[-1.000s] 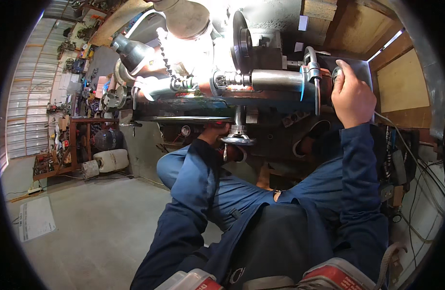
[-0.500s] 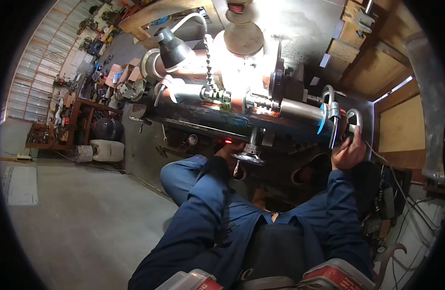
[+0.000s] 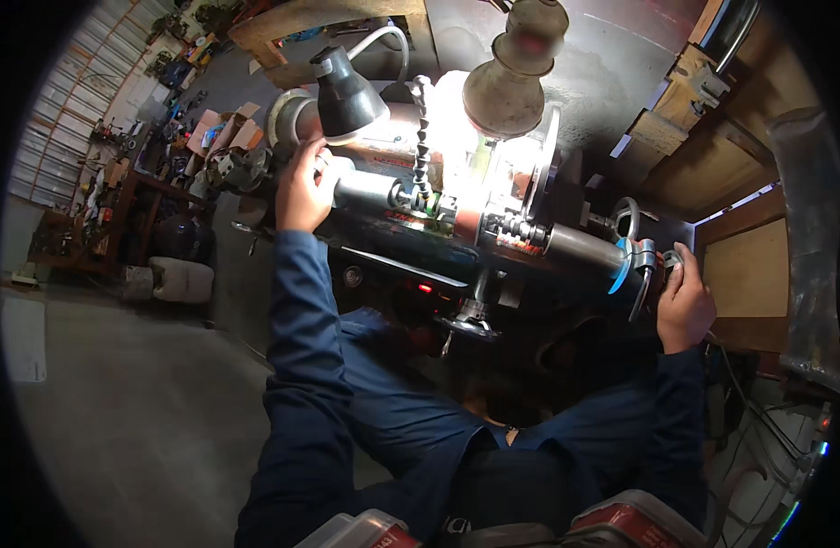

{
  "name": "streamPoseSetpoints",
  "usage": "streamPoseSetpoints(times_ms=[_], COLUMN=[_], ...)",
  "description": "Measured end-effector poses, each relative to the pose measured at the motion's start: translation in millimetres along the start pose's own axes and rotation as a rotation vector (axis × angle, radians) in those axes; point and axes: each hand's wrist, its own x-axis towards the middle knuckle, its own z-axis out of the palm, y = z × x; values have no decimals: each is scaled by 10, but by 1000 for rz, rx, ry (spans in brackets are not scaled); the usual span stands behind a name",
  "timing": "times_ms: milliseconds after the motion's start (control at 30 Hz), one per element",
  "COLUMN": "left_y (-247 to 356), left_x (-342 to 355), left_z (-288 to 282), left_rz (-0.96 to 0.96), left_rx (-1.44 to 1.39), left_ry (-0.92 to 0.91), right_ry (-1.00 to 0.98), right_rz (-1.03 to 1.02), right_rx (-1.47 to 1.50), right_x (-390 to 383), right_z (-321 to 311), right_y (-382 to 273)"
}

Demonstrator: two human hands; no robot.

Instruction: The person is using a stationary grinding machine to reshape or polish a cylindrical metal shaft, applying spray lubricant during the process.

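A bench machine under a lamp carries two metal cylinders in line. My left hand [image 3: 303, 190] is closed round the fitting at the outer end of the left metal cylinder [image 3: 365, 189]; its fingertips partly hide that fitting. My right hand [image 3: 685, 306] curls its fingers and thumb on a small metal handle [image 3: 673, 259] at the outer end of the right metal cylinder [image 3: 580, 249]. Between that hand and the cylinder sit a blue ring [image 3: 621, 267] and a metal clamp [image 3: 645, 255]. A small shaft with stepped rings [image 3: 518, 228] lies at the cylinder's inner end.
A black lamp [image 3: 347, 96] and a segmented hose [image 3: 422, 137] overhang the machine. Behind rises a tan round column [image 3: 507, 87]. A handwheel [image 3: 473, 321] projects from the front, above my legs. Wooden panels [image 3: 740, 265] stand at right; a cluttered bench [image 3: 132, 215] is at left.
My left hand has risen from beside the front handwheel to the left cylinder's outer end. My right hand stays at the right end, its grip shifted slightly. The view has shifted.
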Motion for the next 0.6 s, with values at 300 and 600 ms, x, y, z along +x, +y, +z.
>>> streamPoseSetpoints(times_ms=[300, 600], left_y=[-291, -263], left_x=[242, 274], left_z=[101, 82], left_rz=[5, 8], left_rx=[-164, -151], left_ry=[-81, -123], right_ry=[-507, -1069], right_rz=[124, 235], right_rx=[128, 320], right_x=[578, 1043], right_z=[10, 346], right_y=[99, 438])
